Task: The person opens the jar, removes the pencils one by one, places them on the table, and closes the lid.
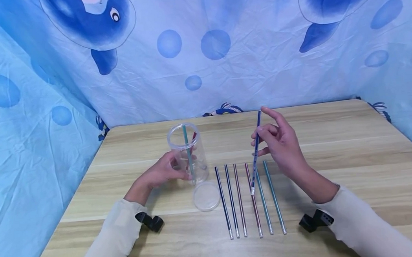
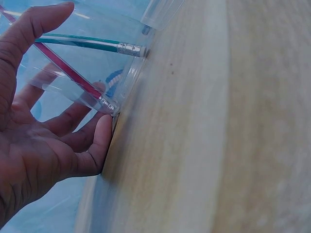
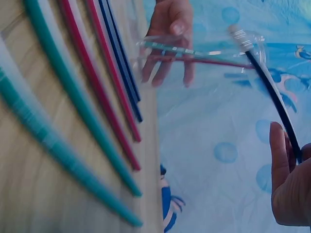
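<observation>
Clear plastic is seen in the uncapped jar left of centre in the head view; its lower wall is gripped by the left hand, presumably so that it is steadied while its mouth is left unblocked. Right of centre, a dark blue pencil is pinched above its middle by the right hand, eraser end down, perhaps so that the lower length is kept free. Six pencils are laid side by side at lower centre, apparently spaced for easy separation, and a round lid is set just beside the jar's base. In the left wrist view, at upper left, the jar is held between thumb and fingers; a teal pencil and a red pencil are contained, eraser ends at the base. In the right wrist view, the dark blue pencil is slanted at right; exact finger contact cannot be told there.
</observation>
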Tool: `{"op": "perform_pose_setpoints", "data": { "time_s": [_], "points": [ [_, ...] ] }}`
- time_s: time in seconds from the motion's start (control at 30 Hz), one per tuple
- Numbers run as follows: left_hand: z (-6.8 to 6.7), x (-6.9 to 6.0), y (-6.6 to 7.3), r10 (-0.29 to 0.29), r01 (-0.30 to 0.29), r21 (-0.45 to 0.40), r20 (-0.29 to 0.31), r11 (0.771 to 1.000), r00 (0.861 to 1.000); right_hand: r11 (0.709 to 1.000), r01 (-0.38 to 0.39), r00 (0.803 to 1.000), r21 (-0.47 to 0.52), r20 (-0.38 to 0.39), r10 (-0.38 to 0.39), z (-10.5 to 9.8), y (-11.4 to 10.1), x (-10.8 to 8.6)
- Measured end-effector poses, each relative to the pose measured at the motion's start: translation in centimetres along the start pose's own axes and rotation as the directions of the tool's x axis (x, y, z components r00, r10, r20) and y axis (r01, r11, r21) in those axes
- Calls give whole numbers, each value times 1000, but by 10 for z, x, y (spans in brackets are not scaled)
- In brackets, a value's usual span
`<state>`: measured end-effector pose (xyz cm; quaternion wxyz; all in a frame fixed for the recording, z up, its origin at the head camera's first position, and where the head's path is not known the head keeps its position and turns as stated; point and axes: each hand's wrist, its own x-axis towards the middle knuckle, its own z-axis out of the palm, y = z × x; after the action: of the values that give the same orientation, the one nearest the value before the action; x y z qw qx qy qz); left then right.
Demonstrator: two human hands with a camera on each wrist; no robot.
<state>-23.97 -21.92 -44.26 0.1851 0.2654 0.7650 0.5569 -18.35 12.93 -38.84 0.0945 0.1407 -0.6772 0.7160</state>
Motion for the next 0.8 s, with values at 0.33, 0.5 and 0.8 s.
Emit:
{"op": "perform_pose_setpoints", "data": {
  "time_s": [0.33, 0.5, 0.8],
  "points": [
    [-1, 0, 0, -7, 7, 20, -5, 1000, 1000, 983, -88, 996, -159, -7, 88, -32, 10, -12],
    [0, -2, -1, -8, 8, 12, -2, 1000, 1000, 966, -134, 990, -222, 6, 139, -42, 16, -17],
    [1, -2, 2, -19, 19, 9, -15, 1000, 1000, 918, -229, 946, -323, 149, 288, -66, 15, -14]
  ]
}}
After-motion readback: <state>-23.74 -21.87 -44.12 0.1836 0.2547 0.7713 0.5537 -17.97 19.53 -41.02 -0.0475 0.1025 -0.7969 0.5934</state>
